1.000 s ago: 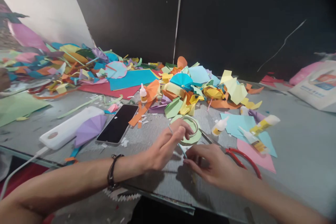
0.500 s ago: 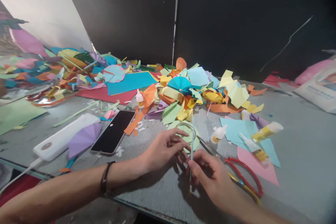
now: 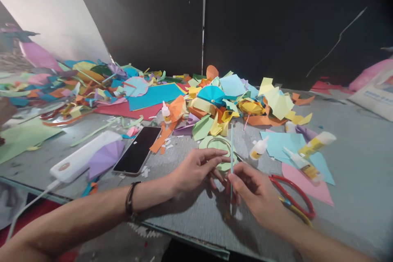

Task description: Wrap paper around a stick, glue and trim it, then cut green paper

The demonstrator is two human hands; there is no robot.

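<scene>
My right hand (image 3: 253,191) pinches a thin pale blue paper stick (image 3: 232,145) between thumb and fingers, holding it nearly upright above the grey table. On the other side of the stick, my left hand (image 3: 196,170) has its fingers stretched out and apart, tips close to the stick; whether they touch it I cannot tell. Just beyond both hands lies a light green paper disc (image 3: 225,166) with a tape ring (image 3: 215,139) on it. Scissors with red and yellow handles (image 3: 310,205) lie beside my right hand, their blades partly hidden behind it.
A phone (image 3: 138,151), a white power bank (image 3: 87,153) with a cable and a purple folded paper (image 3: 107,157) lie left. Glue bottles (image 3: 258,148) and blue paper (image 3: 282,143) are right. A heap of coloured paper (image 3: 211,96) runs along the back. Another person's hand (image 3: 5,110) shows far left.
The whole view has shifted slightly, so things appear a little further right. My right hand still holds the stick, and my left fingers remain stretched beside it.
</scene>
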